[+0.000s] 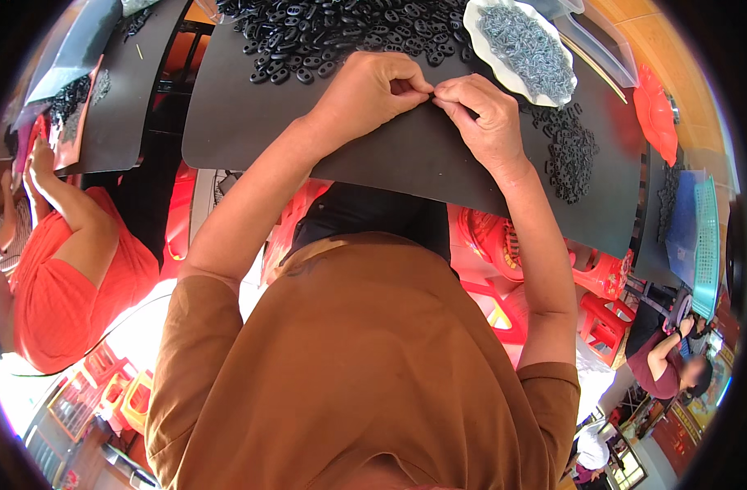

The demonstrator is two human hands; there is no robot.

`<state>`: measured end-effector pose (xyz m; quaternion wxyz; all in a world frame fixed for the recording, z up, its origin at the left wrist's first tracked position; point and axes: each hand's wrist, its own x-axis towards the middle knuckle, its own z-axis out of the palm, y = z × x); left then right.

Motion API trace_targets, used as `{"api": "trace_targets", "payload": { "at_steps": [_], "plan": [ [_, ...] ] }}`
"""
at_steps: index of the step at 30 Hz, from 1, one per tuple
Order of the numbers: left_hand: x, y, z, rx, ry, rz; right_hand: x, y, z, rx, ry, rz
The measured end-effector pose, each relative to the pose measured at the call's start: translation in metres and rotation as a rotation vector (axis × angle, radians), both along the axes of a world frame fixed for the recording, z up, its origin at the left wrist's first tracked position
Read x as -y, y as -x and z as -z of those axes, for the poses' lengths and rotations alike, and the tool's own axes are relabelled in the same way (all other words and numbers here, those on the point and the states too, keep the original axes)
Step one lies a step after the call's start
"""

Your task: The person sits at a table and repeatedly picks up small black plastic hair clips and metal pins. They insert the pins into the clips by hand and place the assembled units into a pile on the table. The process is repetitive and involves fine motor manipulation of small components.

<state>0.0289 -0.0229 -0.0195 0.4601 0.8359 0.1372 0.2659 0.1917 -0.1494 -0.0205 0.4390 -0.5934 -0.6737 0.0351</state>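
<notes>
Two hands meet fingertip to fingertip over a dark table

At upper centre, the left hand [365,91] and right hand [484,122] come together, each with thumb and forefinger pressed in a pinch. A tiny dark piece [431,95] shows where the tips meet; it is too small to make out its form or how each hand grips it. The other fingers are curled in toward the palms.

Just above the hands, a heap of black oval pieces [341,33] with holes spreads along the top edge of the frame. Right of it, at upper right, a white plate [504,81] with a wavy rim holds many small grey, glassy bits [524,49]. Below the plate lies a pile of smaller black parts [571,159]. All this rests on the dark table [382,167].

Farther out at upper right are a clear tub [606,45], thin sticks [598,69] and a red dish [657,114]. A green basket [705,245] stands near the right rim. Red stools [609,327] show at lower right. At left, a person in red [80,286] sits by another table [116,114].
</notes>
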Motion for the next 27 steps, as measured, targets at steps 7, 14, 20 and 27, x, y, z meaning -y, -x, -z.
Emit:
{"api": "trace_targets", "payload": {
  "at_steps": [7, 14, 20, 27],
  "plan": [
    [0.000, -0.001, 0.000, -0.009, -0.012, 0.006, -0.001, 0.000, -0.001, -0.013, -0.006, -0.016],
    [-0.002, -0.002, 0.002, 0.019, -0.094, 0.037, -0.001, 0.000, -0.001, 0.025, 0.004, -0.025],
    [-0.002, -0.001, -0.001, -0.026, 0.020, -0.009, -0.001, 0.000, -0.003, -0.199, 0.168, 0.039],
    [-0.003, -0.002, -0.005, 0.009, 0.184, -0.082, -0.013, -0.034, -0.027, -0.760, 0.423, -0.110]
  ]
}}
